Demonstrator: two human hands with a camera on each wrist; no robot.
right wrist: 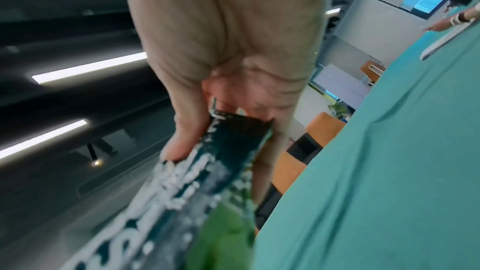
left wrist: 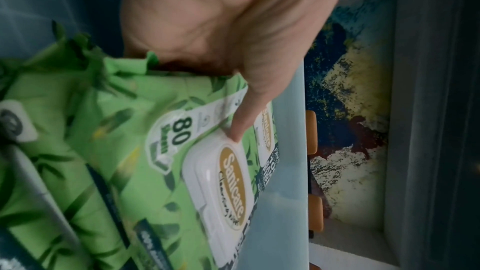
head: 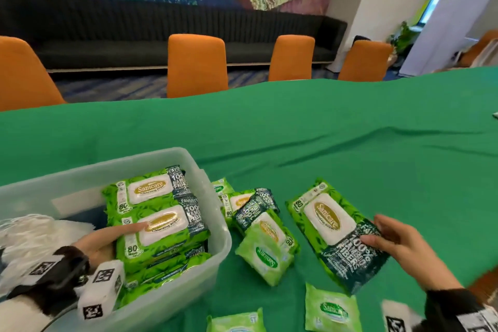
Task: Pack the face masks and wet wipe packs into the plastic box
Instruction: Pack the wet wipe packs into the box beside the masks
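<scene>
R hand pinches dark end of a big green 80-ct wipe pack w/ white flip lid, L hand straight-fingered on pack in box.

One clear plastic box stands on the worktop, with two large wet wipe packs showing on top and edges of more beneath, too hidden to count. Outside it lie three large packs and about four small pale-green packs. Four orange chairs line the far side.
</scene>
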